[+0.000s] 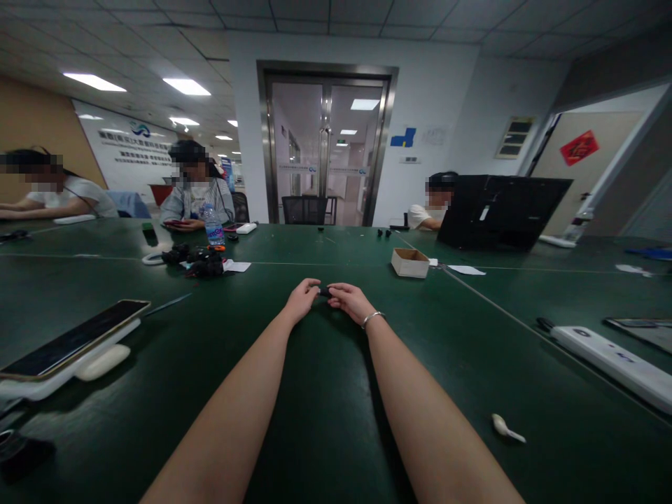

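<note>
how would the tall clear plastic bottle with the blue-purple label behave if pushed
The bottle might tip if pushed near its top, since it stands tall and narrow. Its clear plastic wall would probably flex under firm pressure.

- The ceiling [299, 10] is a grid of square tiles; bright rectangular light panels [186, 87] glow towards the left;
- a pale wall [441, 91] fills the centre; a tan wall [31, 112] stands at far left beside a white sign panel [99, 175] with dark lettering and a blue wave logo [140, 129];
- a glass double door [326, 140] in a metal frame [264, 140] shows a lit corridor beyond;
- a beige door [588, 175] stands tilted in view at right, bearing a red paper square [579, 148];
- a long dark green table [325, 434] with pale seams spans the foreground; a black chair [304, 208] stands behind it, before the glass
</note>
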Motion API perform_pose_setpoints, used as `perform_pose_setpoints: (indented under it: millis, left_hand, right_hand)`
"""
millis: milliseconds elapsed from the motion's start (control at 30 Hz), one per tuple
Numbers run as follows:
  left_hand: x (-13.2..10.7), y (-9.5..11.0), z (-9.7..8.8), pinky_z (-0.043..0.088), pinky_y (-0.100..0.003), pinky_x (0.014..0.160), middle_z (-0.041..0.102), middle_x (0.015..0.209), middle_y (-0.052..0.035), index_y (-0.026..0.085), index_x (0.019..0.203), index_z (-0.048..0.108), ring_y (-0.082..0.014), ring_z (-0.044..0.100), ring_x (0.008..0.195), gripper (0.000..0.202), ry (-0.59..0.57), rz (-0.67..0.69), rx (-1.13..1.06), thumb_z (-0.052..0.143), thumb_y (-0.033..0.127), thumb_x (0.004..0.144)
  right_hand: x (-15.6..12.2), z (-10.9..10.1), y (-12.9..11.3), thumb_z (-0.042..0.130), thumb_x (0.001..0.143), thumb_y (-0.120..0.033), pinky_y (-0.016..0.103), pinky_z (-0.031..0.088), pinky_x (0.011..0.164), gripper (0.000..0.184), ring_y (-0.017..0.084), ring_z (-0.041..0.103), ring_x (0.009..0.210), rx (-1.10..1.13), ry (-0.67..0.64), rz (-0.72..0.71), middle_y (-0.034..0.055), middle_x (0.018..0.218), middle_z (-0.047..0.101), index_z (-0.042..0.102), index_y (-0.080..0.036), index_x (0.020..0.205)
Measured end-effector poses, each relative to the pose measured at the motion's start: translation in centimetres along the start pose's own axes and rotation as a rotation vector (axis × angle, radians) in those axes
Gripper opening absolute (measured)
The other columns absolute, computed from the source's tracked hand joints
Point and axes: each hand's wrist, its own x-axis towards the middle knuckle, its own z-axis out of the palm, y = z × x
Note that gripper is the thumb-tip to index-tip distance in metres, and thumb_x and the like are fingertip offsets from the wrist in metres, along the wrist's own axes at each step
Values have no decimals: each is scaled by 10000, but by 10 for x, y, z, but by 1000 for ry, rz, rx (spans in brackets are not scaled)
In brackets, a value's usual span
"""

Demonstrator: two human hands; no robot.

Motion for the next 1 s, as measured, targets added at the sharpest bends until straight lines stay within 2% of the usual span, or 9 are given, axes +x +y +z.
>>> perform_pose_setpoints:
  millis: [100, 200, 367, 467, 600, 767, 1000]
  left_hand:
    - [1, -2, 0, 367, -164, 459, 546, 792, -31, 176, 1063, 548, -94, 494, 600, 299, 2, 7, 8, 489, 257, 782]
    - [1, -3, -1, 372, -165, 457, 536, 755, -24, 175, 1074, 541, -93, 490, 581, 303, -21, -6, -6, 443, 270, 803]
    - [1, -2, -1, 401, -173, 492, 539, 771, -28, 174, 1046, 559, -104, 517, 630, 297, -2, -3, 21, 503, 240, 762]
    - [0, -1, -1, 404, -183, 498, 538, 731, -22, 154, 1049, 549, -101, 516, 596, 301, -25, 0, 10, 517, 262, 770]
    - [-1, 1, -1, 380, -180, 477, 519, 652, -7, 147, 1010, 564, -87, 474, 532, 279, -60, 8, 1, 442, 315, 824]
    - [-1, 3, 1, 362, -169, 460, 526, 695, -3, 172, 997, 567, -79, 463, 528, 250, -53, -39, -16, 454, 228, 781]
    - [0, 1, 1, 347, -175, 452, 509, 646, 13, 179, 996, 561, -84, 454, 510, 262, -46, -30, -16, 449, 245, 768]
  right_hand:
    - [0, 0, 0, 643, 738, -72, 167, 509, 492, 118, 86, 599, 520, 12, -2, -3, 47, 667, 625, 623, -87, 853]
    - [1, 0, 1, 625, 747, -64, 166, 511, 493, 116, 83, 597, 521, 8, -14, -1, 46, 682, 628, 627, -89, 861]
    - [1, -1, 1, 644, 737, -83, 167, 514, 495, 128, 85, 596, 531, -8, -17, 1, 46, 678, 631, 634, -95, 864]
    - [1, -1, 1, 656, 729, -89, 171, 519, 503, 130, 85, 598, 533, -5, -17, 2, 50, 692, 634, 632, -94, 856]
    - [1, 0, 1, 644, 735, -79, 169, 518, 505, 130, 84, 601, 532, -12, -19, 8, 55, 710, 640, 628, -90, 863]
    - [2, -1, 2, 664, 722, -93, 171, 513, 496, 138, 84, 597, 528, -6, -19, 4, 51, 699, 641, 632, -95, 856]
    - [1, -1, 1, 654, 729, -92, 164, 508, 494, 135, 78, 592, 523, -12, -26, 2, 51, 699, 640, 633, -94, 862]
